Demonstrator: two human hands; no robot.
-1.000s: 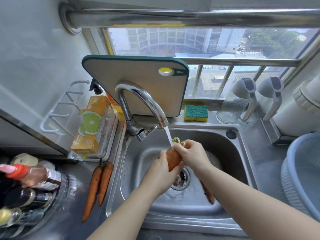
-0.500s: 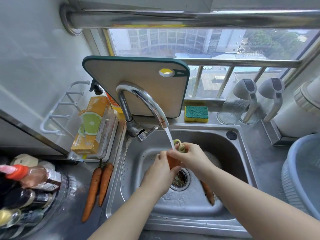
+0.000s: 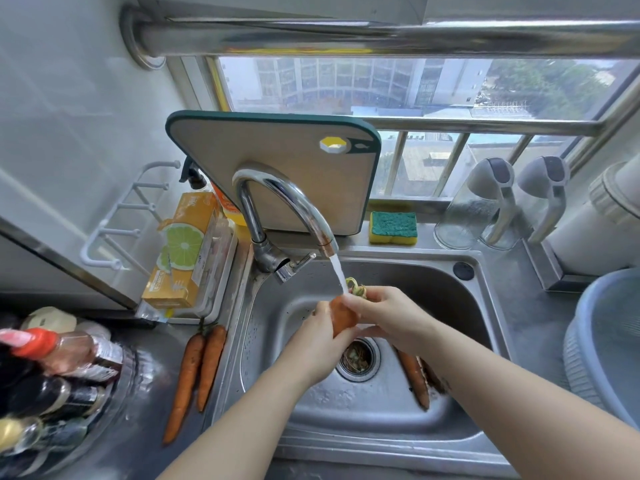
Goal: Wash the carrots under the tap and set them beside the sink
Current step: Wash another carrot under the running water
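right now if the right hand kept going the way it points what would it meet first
The right hand, gripping the carrot, would probably meet the water stream first, then the tap lever; depth is unclear.

a home kitchen, high up in a block of flats. a steel sink with a curved tap running sits under a barred window that looks out on tower blocks. a cutting board leans behind the tap, a sponge lies on the ledge, and sauce bottles crowd the steel surface near two carrots.
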